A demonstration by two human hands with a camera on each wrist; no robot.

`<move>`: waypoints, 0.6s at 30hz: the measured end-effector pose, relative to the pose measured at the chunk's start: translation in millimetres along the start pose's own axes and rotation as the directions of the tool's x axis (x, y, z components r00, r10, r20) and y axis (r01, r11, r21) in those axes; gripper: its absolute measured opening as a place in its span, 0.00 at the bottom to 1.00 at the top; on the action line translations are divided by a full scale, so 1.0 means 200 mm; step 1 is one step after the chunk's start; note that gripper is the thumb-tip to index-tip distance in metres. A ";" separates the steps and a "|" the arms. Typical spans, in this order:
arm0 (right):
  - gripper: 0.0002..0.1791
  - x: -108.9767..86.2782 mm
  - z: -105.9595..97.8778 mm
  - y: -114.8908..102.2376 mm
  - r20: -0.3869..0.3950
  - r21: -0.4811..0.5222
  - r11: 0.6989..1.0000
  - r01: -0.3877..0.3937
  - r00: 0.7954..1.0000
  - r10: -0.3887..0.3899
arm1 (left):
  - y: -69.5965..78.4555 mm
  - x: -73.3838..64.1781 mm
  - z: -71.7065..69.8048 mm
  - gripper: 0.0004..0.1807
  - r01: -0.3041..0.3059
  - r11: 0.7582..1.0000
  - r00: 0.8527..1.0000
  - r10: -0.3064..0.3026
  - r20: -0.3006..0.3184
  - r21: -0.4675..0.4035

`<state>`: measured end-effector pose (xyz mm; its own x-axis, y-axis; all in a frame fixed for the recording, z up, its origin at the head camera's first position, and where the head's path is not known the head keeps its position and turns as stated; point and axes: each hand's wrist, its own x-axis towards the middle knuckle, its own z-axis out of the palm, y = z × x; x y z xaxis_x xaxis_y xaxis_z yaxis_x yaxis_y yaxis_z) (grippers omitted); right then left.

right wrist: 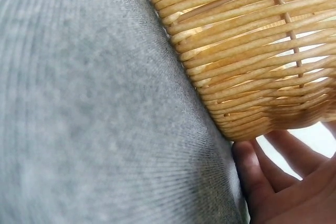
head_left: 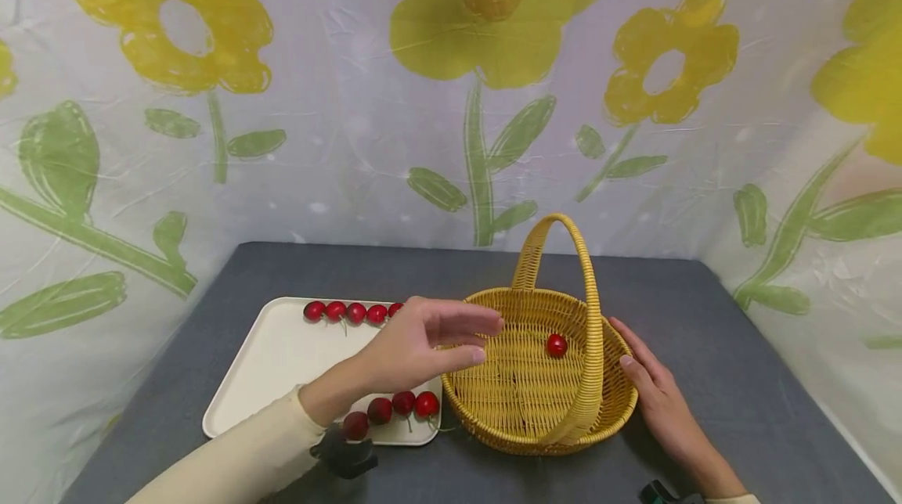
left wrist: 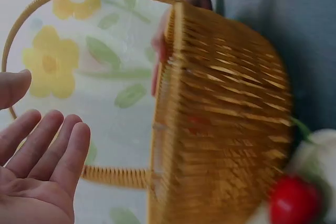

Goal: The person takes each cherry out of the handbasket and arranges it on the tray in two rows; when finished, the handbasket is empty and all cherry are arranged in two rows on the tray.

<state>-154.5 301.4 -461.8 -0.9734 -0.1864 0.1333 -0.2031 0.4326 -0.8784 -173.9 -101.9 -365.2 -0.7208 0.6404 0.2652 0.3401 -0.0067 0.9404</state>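
Observation:
A yellow wicker basket (head_left: pixel 493 441) with a tall arched handle (head_left: pixel 595 332) stands on the table. Inside it lies one red cherry (head_left: pixel 557 345). My left hand (head_left: pixel 430 340) hovers above the basket's left rim, palm turned towards it, fingers extended and nothing in them; the left wrist view shows this bare palm (left wrist: pixel 39 182) too. At the opposite side, my right hand (head_left: pixel 655 390) holds the basket's rim, its thumb over the edge and the fingers along the outer wall. In the right wrist view its fingers (right wrist: pixel 252 177) meet the woven side.
Left of the basket lies a white tray (head_left: pixel 282 347). Several stemmed cherries (head_left: pixel 355 313) line its far edge, and several more cherries (head_left: pixel 403 403) its near edge, partly behind my left forearm. A flowered cloth (head_left: pixel 338 136) hangs behind the grey table (head_left: pixel 662 293).

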 end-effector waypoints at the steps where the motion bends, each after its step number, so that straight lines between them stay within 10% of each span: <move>1: 0.29 0.00 0.00 0.00 -0.001 0.000 1.000 0.000 1.000 0.000 | 0.01 0.04 0.02 0.24 -0.013 1.000 1.000 0.013 0.012 0.010; 9: 0.29 0.01 0.00 0.00 -0.001 -0.010 1.000 -0.007 1.000 0.007 | 0.00 0.34 0.13 0.24 0.012 0.999 0.999 -0.014 0.048 0.052; 18: 0.29 0.01 0.00 0.01 0.006 -0.007 1.000 0.001 1.000 -0.001 | -0.03 0.62 0.25 0.21 0.186 0.966 0.978 -0.200 0.065 0.180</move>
<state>-156.4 302.3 -462.8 -0.9727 -0.1916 0.1312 -0.2044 0.4386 -0.8751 -234.2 16.2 -348.8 -0.7334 0.6774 0.0574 0.3033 0.2505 0.9194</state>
